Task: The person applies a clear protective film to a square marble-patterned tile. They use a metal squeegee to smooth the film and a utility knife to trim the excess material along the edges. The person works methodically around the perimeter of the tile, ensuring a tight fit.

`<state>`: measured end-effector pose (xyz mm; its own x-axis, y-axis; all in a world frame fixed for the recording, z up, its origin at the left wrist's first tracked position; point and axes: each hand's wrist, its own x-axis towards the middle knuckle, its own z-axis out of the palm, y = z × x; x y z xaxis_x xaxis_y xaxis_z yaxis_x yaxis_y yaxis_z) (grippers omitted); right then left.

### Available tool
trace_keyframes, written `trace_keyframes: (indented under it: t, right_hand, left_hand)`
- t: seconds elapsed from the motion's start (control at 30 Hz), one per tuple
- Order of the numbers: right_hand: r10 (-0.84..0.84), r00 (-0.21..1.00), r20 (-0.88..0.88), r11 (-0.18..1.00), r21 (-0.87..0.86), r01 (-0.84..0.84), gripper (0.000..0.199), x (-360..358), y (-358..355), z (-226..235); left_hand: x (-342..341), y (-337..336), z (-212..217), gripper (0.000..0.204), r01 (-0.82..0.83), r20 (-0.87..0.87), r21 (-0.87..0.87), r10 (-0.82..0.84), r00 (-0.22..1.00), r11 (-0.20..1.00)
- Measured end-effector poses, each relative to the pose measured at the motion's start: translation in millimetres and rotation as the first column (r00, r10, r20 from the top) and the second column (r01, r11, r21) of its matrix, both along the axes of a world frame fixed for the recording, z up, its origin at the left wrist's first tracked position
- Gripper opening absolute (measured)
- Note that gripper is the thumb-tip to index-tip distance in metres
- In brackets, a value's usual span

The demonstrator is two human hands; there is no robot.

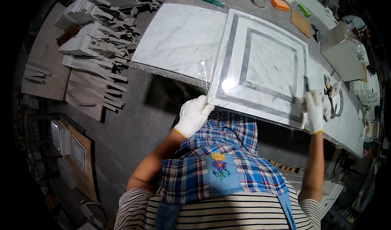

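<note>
In the head view, a dim stone workshop surrounds a long grey bench (240, 1), with a plain white marble slab (175, 38) lying across it; stacked white pieces (83, 40) stand on the floor side, left of that slab. The inlaid marble panel (271, 63) lies directly right of the slab, and a strip of clear film (205, 73) runs along where the two meet. Farther right of the slab are a white carton (339, 47) and, beyond its far right corner, an orange box (280, 4).

The gloved left hand (192, 115) is at the slab's near right corner, fingers drawn together against the panel's corner; whether they grip panel or film I cannot tell. The gloved right hand (314, 112), well right of the slab, is blurred beside the panel's near right corner; its grip cannot be read.

The grey and white bands look fully fitted, so assembly seems done; some edge or film work appears unfinished, though how much is unclear. The patterned face points up, near edge toward the person, slightly skewed. Nearly square here, it shows no certain long axis.
</note>
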<state>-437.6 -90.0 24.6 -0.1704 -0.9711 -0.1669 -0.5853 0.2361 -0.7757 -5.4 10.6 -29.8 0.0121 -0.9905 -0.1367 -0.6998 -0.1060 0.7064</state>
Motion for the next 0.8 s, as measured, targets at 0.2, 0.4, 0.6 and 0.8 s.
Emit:
trace_keyframes:
  t: [0.2, 0.4, 0.6, 0.8]
  right_hand:
    - [0.24, 0.857, 0.455, 0.945, 0.094, -0.315, 0.039, 144.3, 33.9, 17.3]
    - [0.203, 0.681, 0.703, 0.886, 0.164, -0.433, 0.035, 207.3, 35.8, 2.5]
    - [0.299, 0.592, 0.748, 0.831, 0.102, -0.548, 0.038, 244.5, 17.4, -19.6]
    - [0.285, 0.483, 0.828, 0.878, -0.023, -0.478, 0.034, 262.4, -14.4, -21.8]
  left_hand:
    - [0.9, 2.0, -1.9, 0.035, -0.017, -0.025, -0.046, 0.015, 1.0, 0.999]
    - [-0.9, -0.7, 3.0, 0.034, -0.036, -0.056, 0.077, 0.041, 0.998, 0.996]
    - [1.0, 1.1, -2.7, 0.033, -0.038, -0.052, 0.065, 0.041, 0.998, 0.997]
    - [1.2, 1.1, -6.7, 0.032, -0.03, -0.065, 0.032, 0.032, 0.997, 0.999]
